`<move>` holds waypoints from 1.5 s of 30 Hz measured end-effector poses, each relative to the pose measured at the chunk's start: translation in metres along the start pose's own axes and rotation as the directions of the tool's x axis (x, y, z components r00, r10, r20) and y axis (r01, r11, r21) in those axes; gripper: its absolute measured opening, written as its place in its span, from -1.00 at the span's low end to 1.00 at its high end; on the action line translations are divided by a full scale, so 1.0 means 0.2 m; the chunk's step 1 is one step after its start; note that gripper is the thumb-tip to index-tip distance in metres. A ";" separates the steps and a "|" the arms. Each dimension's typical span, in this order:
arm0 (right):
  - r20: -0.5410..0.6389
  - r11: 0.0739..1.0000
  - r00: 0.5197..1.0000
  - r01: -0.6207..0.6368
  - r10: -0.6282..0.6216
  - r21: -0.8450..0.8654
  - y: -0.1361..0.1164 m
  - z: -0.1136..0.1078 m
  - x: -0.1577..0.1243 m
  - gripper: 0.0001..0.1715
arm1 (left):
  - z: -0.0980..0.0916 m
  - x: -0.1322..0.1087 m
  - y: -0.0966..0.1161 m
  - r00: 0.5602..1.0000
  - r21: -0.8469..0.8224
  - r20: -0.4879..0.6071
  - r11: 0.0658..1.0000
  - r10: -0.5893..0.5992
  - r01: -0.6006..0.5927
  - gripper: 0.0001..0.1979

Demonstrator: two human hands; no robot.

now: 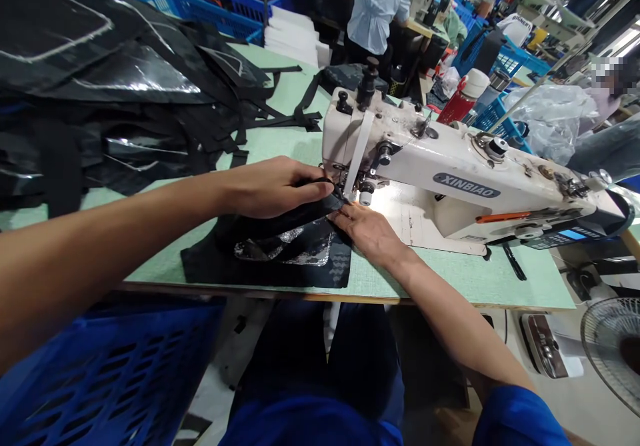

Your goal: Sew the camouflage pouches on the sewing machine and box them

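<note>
At the presser foot, a black fabric strap (332, 199) lies over a black panel with silver print (295, 259). The left hand (270, 187) pinches the strap closed; the right hand (367, 233) lies open, flat beside it. Steady, even pressure suits feeding here. A white XINBIAO sewing machine (450, 173) stands at two o'clock.

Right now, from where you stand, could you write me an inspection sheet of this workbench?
surface: pale green sewing table
job's things: XINBIAO sewing machine; black fabric panel with silver patch; black strap
clutter: pile of black panels and straps, at left
hands: left hand curled over the strap; right hand flat on the fabric
cables: nothing clearly seen
surroundings: blue plastic crate; electric fan; co-worker in a pale blue shirt
</note>
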State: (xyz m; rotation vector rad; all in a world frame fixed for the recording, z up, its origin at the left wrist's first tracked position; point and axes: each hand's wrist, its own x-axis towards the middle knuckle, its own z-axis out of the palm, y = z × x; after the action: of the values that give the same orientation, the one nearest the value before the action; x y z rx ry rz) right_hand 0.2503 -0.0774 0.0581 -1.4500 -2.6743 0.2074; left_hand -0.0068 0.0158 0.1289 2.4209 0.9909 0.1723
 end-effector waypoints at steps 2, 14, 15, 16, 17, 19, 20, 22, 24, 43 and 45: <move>-0.005 0.998 0.998 -0.057 0.057 0.002 0.00 -0.01 -0.04 -0.53 | -0.01 0.00 0.02 0.999 -0.020 0.048 0.999 -0.025 0.026 -0.26; -0.047 0.990 0.994 -0.099 0.095 -0.103 -0.07 0.11 -0.20 -0.39 | 0.30 -0.15 -0.08 0.953 0.188 -0.045 0.939 0.300 -0.287 -0.45; -0.052 0.988 0.993 -0.108 0.103 -0.114 -0.07 0.12 -0.21 -0.37 | 0.35 -0.19 -0.09 0.940 0.236 -0.065 0.920 0.336 -0.313 -0.50; -0.056 0.986 0.993 -0.112 0.106 -0.125 -0.07 0.13 -0.21 -0.36 | 0.38 -0.21 -0.10 0.928 0.275 -0.080 0.903 0.365 -0.331 -0.55; -0.060 0.984 0.993 -0.111 0.104 -0.137 -0.07 0.13 -0.21 -0.35 | 0.40 -0.24 -0.10 0.919 0.302 -0.087 0.889 0.384 -0.343 -0.60; -0.071 0.982 0.993 -0.103 0.093 -0.159 -0.06 0.13 -0.22 -0.34 | 0.42 -0.26 -0.09 0.911 0.336 -0.083 0.872 0.405 -0.357 -0.68; -0.077 0.981 0.993 -0.100 0.088 -0.169 -0.06 0.13 -0.22 -0.33 | 0.42 -0.26 -0.09 0.910 0.350 -0.074 0.865 0.409 -0.360 -0.69; -0.081 0.979 0.993 -0.094 0.081 -0.183 -0.06 0.13 -0.22 -0.31 | 0.42 -0.25 -0.08 0.906 0.377 -0.084 0.855 0.415 -0.357 -0.71; -0.079 0.978 0.994 -0.092 0.078 -0.189 -0.06 0.12 -0.23 -0.30 | 0.43 -0.25 -0.07 0.902 0.396 -0.089 0.846 0.423 -0.358 -0.70; -0.050 0.983 0.987 -0.155 0.151 -0.098 0.04 0.03 -0.06 -0.37 | 0.29 0.03 -0.07 0.964 0.412 0.022 0.877 0.264 -0.250 -0.70; -0.054 0.984 0.987 -0.153 0.148 -0.094 0.06 0.02 -0.05 -0.40 | 0.28 0.05 -0.07 0.966 0.415 0.036 0.876 0.255 -0.247 -0.67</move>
State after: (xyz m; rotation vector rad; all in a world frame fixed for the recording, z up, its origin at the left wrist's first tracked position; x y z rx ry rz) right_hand 0.2644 -0.0800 0.0513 -1.6656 -2.5728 0.0520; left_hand 0.0081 0.0091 0.0730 2.9463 0.7752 0.0786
